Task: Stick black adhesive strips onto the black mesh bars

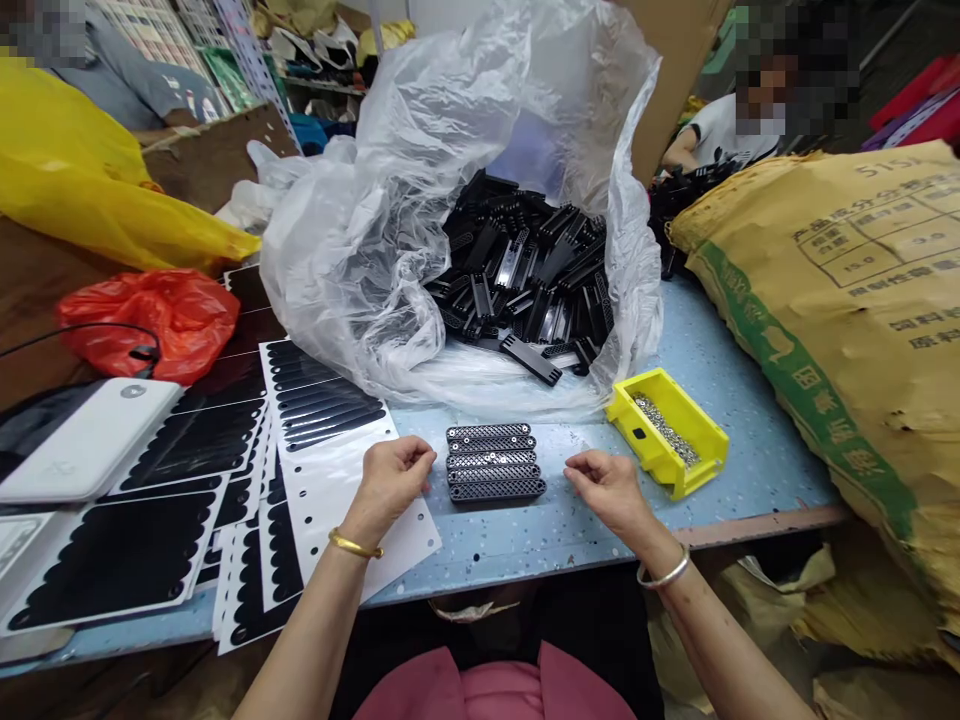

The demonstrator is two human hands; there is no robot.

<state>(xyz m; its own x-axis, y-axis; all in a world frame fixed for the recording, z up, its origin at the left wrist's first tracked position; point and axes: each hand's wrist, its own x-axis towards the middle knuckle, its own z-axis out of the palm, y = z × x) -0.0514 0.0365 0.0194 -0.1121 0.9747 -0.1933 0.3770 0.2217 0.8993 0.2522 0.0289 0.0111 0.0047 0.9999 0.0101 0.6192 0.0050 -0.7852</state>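
Left hand (390,478) and right hand (609,487) flanked the black strips (495,462), fingers curled, contents unclear; lining them up seemingly needed fine pinching.

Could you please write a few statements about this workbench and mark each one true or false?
1. Four black perforated strips lie side by side between the left hand and the right hand. True.
2. The yellow bin is empty. False: it holds small silvery metal parts.
3. The clear plastic bag holds black plastic parts. True.
4. The sticker sheets lie to the right of the strips. False: they lie on the left, by the left hand.
5. The right hand holds a strip lifted up. False: all four strips lie flat on the table.
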